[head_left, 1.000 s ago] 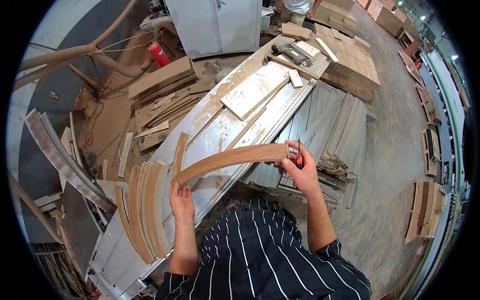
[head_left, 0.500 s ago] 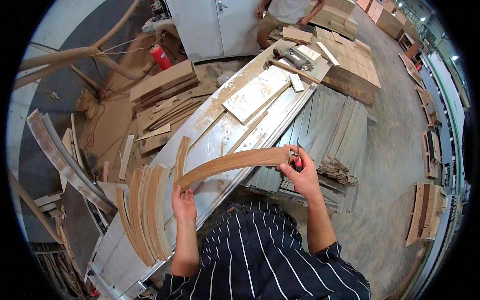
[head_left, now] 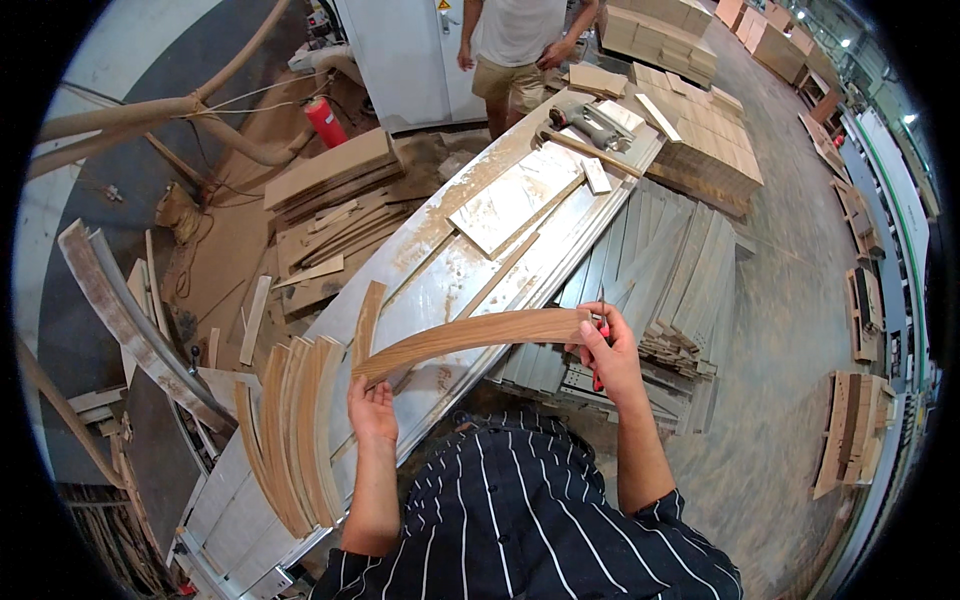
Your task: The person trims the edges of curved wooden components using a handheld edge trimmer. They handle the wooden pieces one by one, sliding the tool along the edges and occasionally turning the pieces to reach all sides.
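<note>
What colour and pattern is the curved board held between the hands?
The curved board is brown with lengthwise wood grain, clearest in the head view.

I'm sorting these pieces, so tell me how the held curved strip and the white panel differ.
Shape: the curved strip is narrow and bowed; the white panel is broader and straight-edged.
Colour: the strip is brown; the panel is white with brown smudges.
Pose: the strip is held in the right hand, its other end at the left hand; the panel lies on the metal table.
Both are elongated.
</note>
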### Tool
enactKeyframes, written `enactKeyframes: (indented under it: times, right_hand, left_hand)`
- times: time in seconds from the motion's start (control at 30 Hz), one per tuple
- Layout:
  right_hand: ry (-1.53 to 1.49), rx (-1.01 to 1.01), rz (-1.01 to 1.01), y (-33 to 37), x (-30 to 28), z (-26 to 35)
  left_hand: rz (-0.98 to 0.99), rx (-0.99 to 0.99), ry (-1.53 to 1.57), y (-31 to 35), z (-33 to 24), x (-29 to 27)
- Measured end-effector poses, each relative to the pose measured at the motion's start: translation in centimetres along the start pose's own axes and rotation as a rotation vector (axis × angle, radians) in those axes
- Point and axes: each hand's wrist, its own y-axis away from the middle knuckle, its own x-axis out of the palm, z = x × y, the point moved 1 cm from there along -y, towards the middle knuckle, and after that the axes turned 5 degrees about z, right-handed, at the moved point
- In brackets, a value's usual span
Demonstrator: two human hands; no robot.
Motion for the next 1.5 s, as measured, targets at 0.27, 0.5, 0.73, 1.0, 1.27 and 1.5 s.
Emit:
enactKeyframes:
  times: [0.27,0.5,0.73,1.0,1.27,1.5]
  right_hand:
    - [-0.105,0.020,-0.115,-0.5,-0.1,-1.1]
    - [-0.081,0.042,-0.126,-0.3,-0.3,-0.9]
    - [-0.026,0.083,-0.037,0.5,-0.4,-0.2]
    - [-0.015,0.092,-0.040,0.3,-0.6,0.1]
    - [-0.007,0.069,-0.055,-0.4,-0.8,-0.5]
    - [-0.008,0.048,-0.046,-0.5,-0.3,-0.6]
  left_hand:
    - [0.001,-0.004,0.014,0.5,-0.1,1.1]
    - [-0.001,-0.026,0.003,0.2,0.0,0.7]
    - [-0.016,-0.028,0.032,0.6,-0.2,0.2]
    - [-0.030,-0.035,0.026,0.9,-0.3,-0.1]
    - [-0.052,-0.013,0.050,1.1,-0.4,0.2]
    - [-0.038,-0.023,0.053,0.5,-0.2,-0.7]
